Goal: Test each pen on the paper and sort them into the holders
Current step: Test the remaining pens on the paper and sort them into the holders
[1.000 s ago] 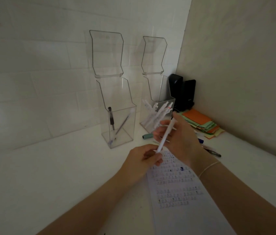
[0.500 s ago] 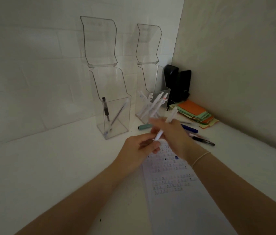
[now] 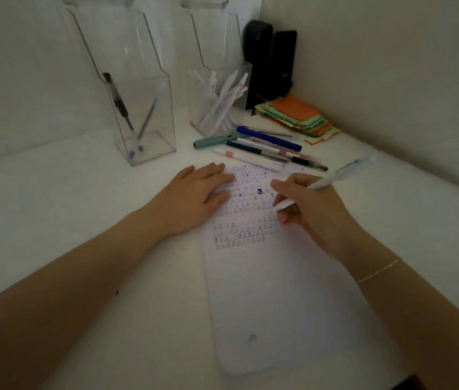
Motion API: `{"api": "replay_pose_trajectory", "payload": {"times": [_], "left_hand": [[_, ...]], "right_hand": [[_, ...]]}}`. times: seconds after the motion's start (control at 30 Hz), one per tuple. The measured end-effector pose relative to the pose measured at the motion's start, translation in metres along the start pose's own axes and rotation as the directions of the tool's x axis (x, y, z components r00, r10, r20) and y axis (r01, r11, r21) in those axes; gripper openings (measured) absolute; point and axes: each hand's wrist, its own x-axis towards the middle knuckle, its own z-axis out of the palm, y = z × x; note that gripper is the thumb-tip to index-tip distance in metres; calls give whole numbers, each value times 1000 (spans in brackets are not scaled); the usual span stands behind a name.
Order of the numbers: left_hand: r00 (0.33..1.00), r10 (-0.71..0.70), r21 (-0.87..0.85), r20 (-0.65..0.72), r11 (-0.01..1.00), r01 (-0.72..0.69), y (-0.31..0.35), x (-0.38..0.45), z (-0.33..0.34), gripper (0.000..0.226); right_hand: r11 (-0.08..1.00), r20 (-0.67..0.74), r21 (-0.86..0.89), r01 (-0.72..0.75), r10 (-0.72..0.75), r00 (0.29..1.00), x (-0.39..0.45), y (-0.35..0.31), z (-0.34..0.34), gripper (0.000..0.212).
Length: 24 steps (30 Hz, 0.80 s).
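My right hand [image 3: 311, 211] grips a white pen [image 3: 319, 184] in a writing hold, its tip down on the paper [image 3: 273, 291] among rows of small ink marks. My left hand [image 3: 194, 197] lies flat with straight fingers on the paper's upper left edge. Behind stand two clear holders: the left holder [image 3: 145, 114] has two dark pens in it, the right holder [image 3: 217, 99] has several white pens. Several loose pens [image 3: 262, 146] lie on the table between the right holder and the paper.
A stack of coloured sticky notes [image 3: 297, 116] lies in the back right corner before two black objects [image 3: 269, 63]. A pale pen with a blue end [image 3: 356, 166] lies at the right. Walls close in behind and to the right.
Both hands came down from mid-air, where they held the white pen together. Now the left hand rests flat on the paper and the right hand sets the pen tip on it. The view tilted down.
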Motion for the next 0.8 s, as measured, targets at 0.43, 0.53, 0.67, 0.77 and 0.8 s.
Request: {"api": "replay_pose_trajectory", "payload": {"times": [0.43,0.53,0.67,0.77,0.8], "left_hand": [[999,17,34,30,999,-18,1,1,0,47],[1000,14,12,22,1000,-15,1,1,0,46],[1000,22,12,16,1000,-23,0,0,1,46],[999,26,17,22,1000,-26,0,1,0,47],[999,21,17,25,1000,-22,0,1,-1,47]], "right_hand": [[922,-215,-334,195,-276,937,-1,33,14,31],[925,-203,-324,198,-272,941,-2,31,15,29],[882,-206,-404,242,-345,916,-3,31,17,32],[882,-208,-405,242,-347,914,-3,31,17,32],[881,-207,-408,240,-345,915,-2,31,17,32]]}}
